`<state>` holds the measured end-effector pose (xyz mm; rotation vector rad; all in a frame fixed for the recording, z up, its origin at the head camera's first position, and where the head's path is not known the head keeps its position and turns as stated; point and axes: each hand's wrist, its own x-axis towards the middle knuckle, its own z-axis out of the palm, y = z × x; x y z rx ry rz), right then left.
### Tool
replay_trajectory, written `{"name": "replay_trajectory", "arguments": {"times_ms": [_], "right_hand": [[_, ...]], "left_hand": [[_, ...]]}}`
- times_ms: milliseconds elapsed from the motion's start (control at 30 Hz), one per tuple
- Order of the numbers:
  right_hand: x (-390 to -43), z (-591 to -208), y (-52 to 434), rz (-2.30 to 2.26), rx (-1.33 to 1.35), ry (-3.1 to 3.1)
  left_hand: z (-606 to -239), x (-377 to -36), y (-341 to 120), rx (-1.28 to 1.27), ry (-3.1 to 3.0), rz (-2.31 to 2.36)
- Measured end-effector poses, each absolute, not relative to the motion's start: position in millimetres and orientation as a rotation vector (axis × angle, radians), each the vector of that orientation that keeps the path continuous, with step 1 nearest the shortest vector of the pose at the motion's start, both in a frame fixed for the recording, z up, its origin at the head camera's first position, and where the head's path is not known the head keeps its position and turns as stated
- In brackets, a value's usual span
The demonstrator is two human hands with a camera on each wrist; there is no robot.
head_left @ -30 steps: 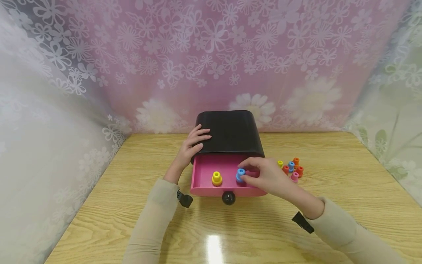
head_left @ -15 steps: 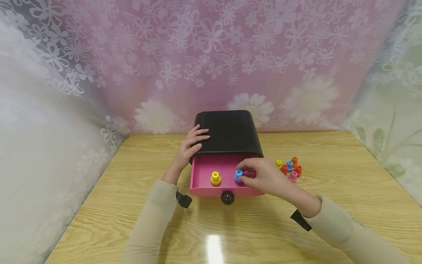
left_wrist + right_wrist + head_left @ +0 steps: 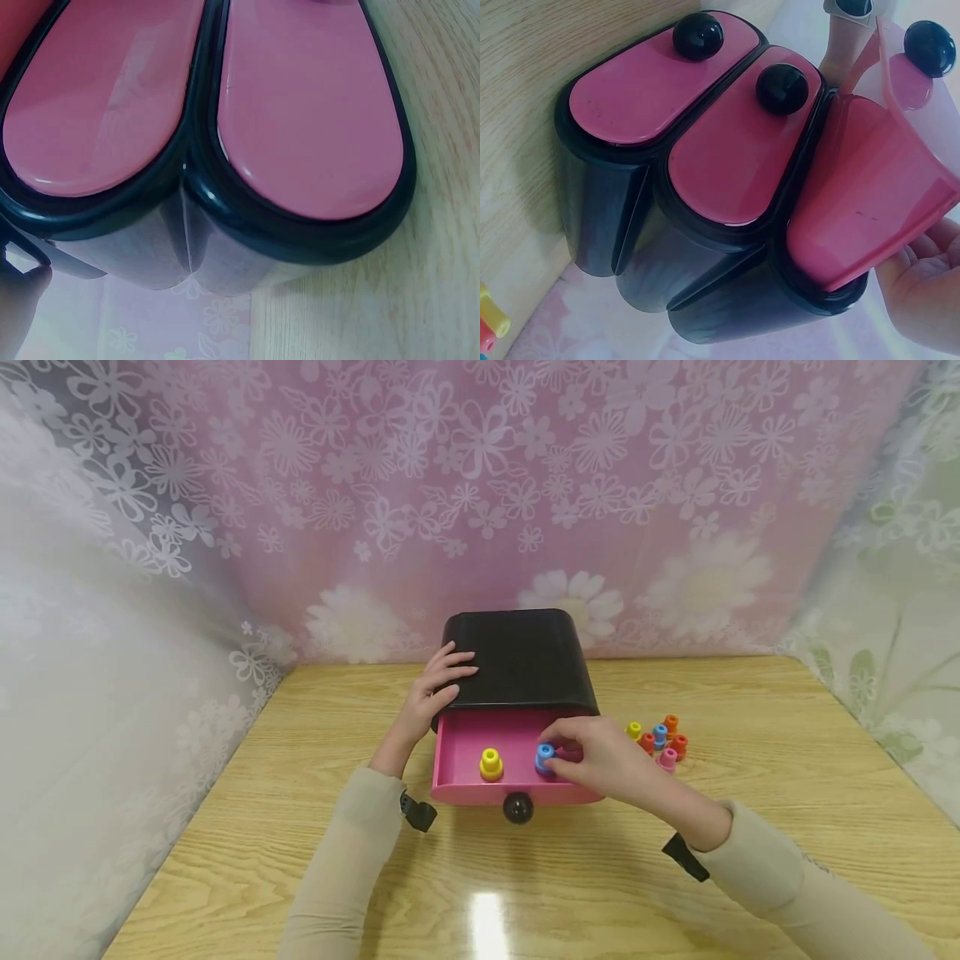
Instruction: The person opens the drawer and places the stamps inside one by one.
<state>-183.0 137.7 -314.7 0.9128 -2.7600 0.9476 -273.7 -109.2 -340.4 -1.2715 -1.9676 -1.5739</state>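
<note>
A small black chest (image 3: 517,656) with pink fronts stands on the table, its top drawer (image 3: 465,743) pulled out. My left hand (image 3: 431,697) rests on the chest's upper left edge with the fingers laid over the black top; only a bit of it shows in the left wrist view. Inside the drawer, toward the right, my right hand (image 3: 607,756) pinches a blue stacking peg (image 3: 543,757) upright between thumb and fingers. To its left a yellow stacking peg (image 3: 491,765) stands by itself on the drawer floor. The drawer wall hides both pegs in the right wrist view.
Several loose pegs, among them a pink peg (image 3: 667,760) and an orange peg (image 3: 671,724), lie on the wooden table (image 3: 300,843) right of the chest. A black knob (image 3: 518,808) juts from the drawer front. Two lower drawers (image 3: 735,150) are closed. A flowered curtain (image 3: 480,510) hangs behind.
</note>
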Motion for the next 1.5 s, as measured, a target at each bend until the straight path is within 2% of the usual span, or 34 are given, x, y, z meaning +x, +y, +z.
{"name": "replay_trajectory", "arguments": {"times_ms": [767,1067,1500], "right_hand": [[-180.1,-312.0,138.3,0.914,0.896,-2.739],[-162.9,-305.0,143.8,0.979,0.91,-2.562],[-132.5,-304.5,143.8,1.018,1.077,-2.35]], "left_hand": [[-340.7,-272.8,-109.6,-1.265,-1.985,-1.576],[-340.3,-271.6,-109.3,-1.259,-1.987,-1.581],[-339.7,-272.0,-109.6,-1.263,-1.987,-1.574]]}}
